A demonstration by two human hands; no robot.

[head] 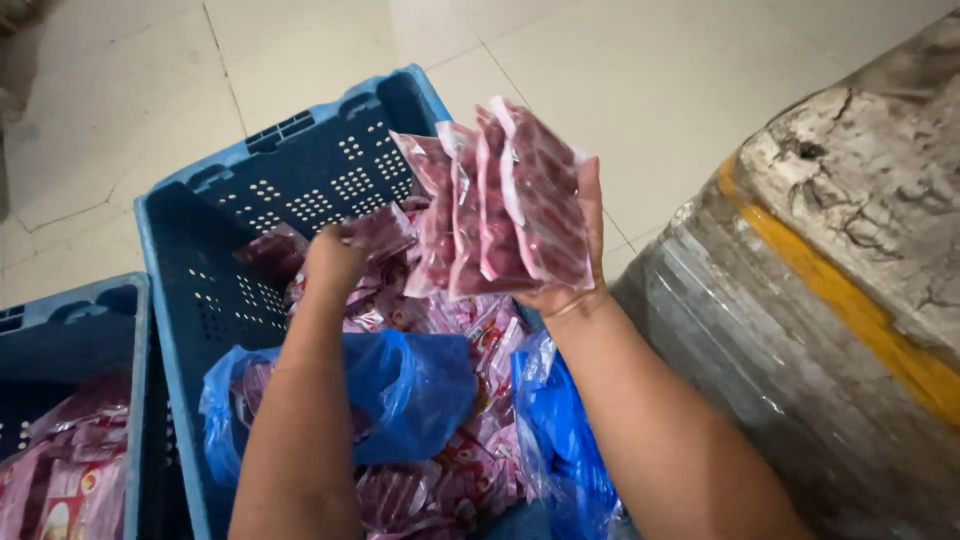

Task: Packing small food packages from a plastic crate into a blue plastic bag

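Right hand (580,250) holds packets (500,200) above crate (300,170).

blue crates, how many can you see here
2. One blue crate sits in the middle, under both hands, filled with red packets. A second blue crate is at the left edge, cut off by the frame; more may lie out of view.

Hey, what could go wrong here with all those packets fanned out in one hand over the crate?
The right hand holds several packets fanned upright by their lower ends; one might slip out and drop. The left hand is digging among packets in the blue crate, near a loose blue bag that might snag it.
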